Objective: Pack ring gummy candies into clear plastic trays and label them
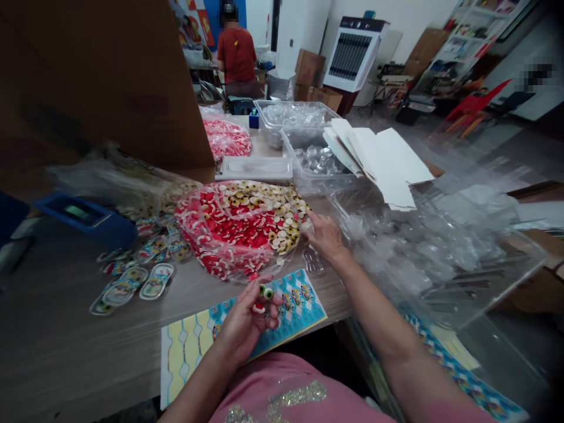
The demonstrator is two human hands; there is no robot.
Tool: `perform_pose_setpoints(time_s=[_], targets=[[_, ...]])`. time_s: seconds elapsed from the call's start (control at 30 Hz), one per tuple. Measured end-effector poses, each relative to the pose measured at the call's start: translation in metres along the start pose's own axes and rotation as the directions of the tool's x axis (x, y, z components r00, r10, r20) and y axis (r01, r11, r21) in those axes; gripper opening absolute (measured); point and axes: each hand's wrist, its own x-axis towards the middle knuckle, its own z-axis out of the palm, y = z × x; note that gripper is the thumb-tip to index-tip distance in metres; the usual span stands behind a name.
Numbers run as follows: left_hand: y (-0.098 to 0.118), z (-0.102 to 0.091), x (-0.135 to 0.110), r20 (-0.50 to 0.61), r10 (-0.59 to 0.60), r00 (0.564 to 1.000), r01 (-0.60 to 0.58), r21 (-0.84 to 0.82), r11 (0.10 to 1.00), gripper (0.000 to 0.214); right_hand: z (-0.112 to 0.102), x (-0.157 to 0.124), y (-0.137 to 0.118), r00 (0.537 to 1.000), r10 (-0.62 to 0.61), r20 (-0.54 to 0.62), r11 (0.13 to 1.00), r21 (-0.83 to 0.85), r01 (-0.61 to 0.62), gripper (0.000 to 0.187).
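Observation:
My left hand [252, 320] is curled, palm up, above the sticker sheet. In its fingers are small toy pieces: round green eyeballs [265, 292] and a red-and-white piece [259, 307]. Whether a clear shell lies under them I cannot make out. My right hand [326, 238] reaches to the right edge of an open plastic bag [211, 258], its index finger stretched out against the pieces there. Inside the bag are red-and-white pieces [233, 226] and cream eye pieces [286, 229]. A clear plastic shell [312, 262] lies just below my right hand. The blue-and-yellow sticker sheet [189, 346] rests at the table's front edge.
Filled clear packs [127, 285] lie at the left, near a blue device [86, 217]. A large cardboard box [101, 82] rises behind them. Clear bins [308, 176], white cards [388, 158] and a heap of plastic shells [423, 247] stand right. A person [238, 56] sits far back.

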Motion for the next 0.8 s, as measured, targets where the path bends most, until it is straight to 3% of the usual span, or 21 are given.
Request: perform_pose_setpoints(time_s=[0.13, 0.23, 0.33, 0.43, 0.5, 0.7, 0.8], targets=[[0.006, -0.008, -0.005, -0.064, 0.036, 0.997, -0.038, -0.027, 0.999, 0.031, 0.002, -0.008, 0.009, 0.987, 0.023, -0.158, 0.981, 0.193, 0.008, 0.031], [0.007, -0.011, -0.005, -0.059, 0.026, 0.998, -0.029, -0.054, 0.998, 0.03, 0.002, -0.024, 0.015, 0.95, 0.184, -0.251, 0.874, 0.484, -0.041, 0.022], [0.004, -0.01, -0.002, -0.009, -0.005, 1.0, 0.005, -0.058, 0.998, 0.029, 0.003, -0.033, 0.014, 0.91, 0.401, -0.105, 0.631, 0.752, -0.191, 0.029], [0.002, -0.009, 0.0, 0.022, -0.02, 1.0, 0.021, -0.051, 0.998, 0.03, 0.005, -0.037, 0.014, 0.886, 0.456, 0.088, 0.416, 0.859, -0.3, 0.049], [0.002, -0.009, 0.0, 0.024, -0.018, 1.0, 0.019, -0.053, 0.998, 0.03, 0.004, -0.041, 0.016, 0.895, 0.441, 0.072, 0.417, 0.866, -0.275, 0.055], [0.002, -0.013, -0.003, 0.021, 0.007, 1.0, -0.005, -0.06, 0.998, 0.027, -0.011, -0.063, 0.012, 0.913, 0.392, -0.113, 0.623, 0.763, -0.173, 0.053], [0.0, -0.013, -0.004, 0.029, 0.008, 1.0, -0.006, -0.058, 0.998, 0.029, -0.02, -0.069, 0.002, 0.918, 0.372, -0.137, 0.611, 0.781, -0.131, 0.04]])
